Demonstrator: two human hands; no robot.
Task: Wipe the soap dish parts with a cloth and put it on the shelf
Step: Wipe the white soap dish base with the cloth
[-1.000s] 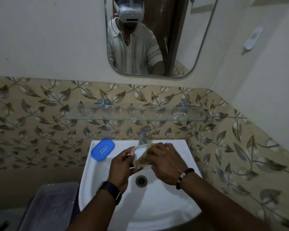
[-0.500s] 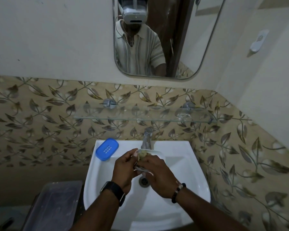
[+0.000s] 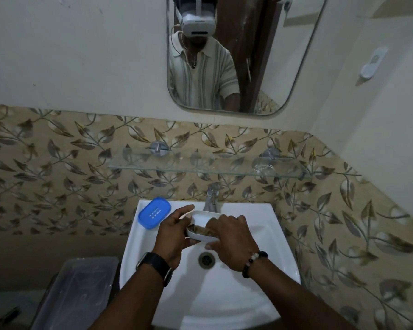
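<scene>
Over the white sink (image 3: pixel 260 289), my left hand (image 3: pixel 174 234) grips the left end of the white soap dish base (image 3: pixel 202 215), held open side up. My right hand (image 3: pixel 229 239) presses a brownish cloth (image 3: pixel 200 229) into the dish, fingers curled around the cloth. The blue slotted soap dish insert (image 3: pixel 155 212) lies on the sink's back left corner, apart from both hands. A glass shelf (image 3: pixel 200 166) hangs on the leaf-patterned tile wall above the tap.
A chrome tap (image 3: pixel 212 197) stands just behind the dish. The drain (image 3: pixel 206 259) sits below my hands. A clear plastic lidded bin (image 3: pixel 74 291) stands left of the sink. A mirror (image 3: pixel 239 53) hangs above the shelf. The right wall is close.
The dish has turned from tilted up to lying flatter with its opening upward. My right hand with the cloth has moved down into the dish. The camera shifted slightly.
</scene>
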